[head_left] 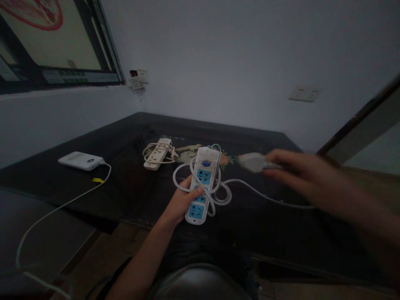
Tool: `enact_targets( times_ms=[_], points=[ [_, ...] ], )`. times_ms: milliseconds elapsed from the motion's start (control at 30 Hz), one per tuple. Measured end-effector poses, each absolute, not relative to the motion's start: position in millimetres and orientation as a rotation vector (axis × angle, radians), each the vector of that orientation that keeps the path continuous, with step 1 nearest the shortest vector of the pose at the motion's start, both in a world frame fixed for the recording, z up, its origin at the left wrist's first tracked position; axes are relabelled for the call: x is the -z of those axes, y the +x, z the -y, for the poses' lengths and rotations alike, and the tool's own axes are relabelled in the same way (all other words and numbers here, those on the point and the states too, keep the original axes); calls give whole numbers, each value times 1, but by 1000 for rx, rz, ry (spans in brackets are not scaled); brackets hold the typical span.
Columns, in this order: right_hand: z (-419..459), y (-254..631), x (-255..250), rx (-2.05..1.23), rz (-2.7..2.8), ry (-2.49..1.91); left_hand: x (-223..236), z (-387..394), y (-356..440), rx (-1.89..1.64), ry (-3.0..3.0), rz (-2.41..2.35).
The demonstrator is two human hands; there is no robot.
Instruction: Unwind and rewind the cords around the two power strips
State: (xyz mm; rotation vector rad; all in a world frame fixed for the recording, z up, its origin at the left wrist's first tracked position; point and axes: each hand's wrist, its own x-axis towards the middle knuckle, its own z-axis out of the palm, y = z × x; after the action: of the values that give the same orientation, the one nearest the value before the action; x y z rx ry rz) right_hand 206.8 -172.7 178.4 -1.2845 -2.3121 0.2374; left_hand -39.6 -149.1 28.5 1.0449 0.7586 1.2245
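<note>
My left hand [184,199] grips a white power strip [203,166] with blue sockets and a blue switch, its thumb pressing the cord across the front. Loops of the white cord [223,196] wrap around the strip, and one length runs off to the right. Out to the right, my right hand [290,166] is closed on a white plug [252,162]; both are smeared by motion. Beyond the left hand lies a smaller white power strip [158,155], its cord wound around it on the dark table.
The dark table [125,191] meets the walls at its back and left. A white power bank [81,161] with a cable [59,208] hanging over the front edge lies at left, beside a yellow tag [98,180]. Wall sockets [304,93] sit at right; others [137,79] are in the corner.
</note>
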Motion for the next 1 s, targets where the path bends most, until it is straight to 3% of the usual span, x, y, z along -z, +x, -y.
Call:
enact_targets(
  times_ms=[267,467,733,1000],
  points=[
    [151,171,-100,-531,2234,-1290,-33,157,-38,-1251,947,-700],
    [160,177,-104,-680,2152,-1124,-31,158,-35,-1259,858,-728],
    [160,192,-95,-815,1540,-1085,-25,158,-33,-1215,756,-724],
    [157,224,-90,-653,1287,-1213,-23,151,-52,-1471,717,-854]
  ],
)
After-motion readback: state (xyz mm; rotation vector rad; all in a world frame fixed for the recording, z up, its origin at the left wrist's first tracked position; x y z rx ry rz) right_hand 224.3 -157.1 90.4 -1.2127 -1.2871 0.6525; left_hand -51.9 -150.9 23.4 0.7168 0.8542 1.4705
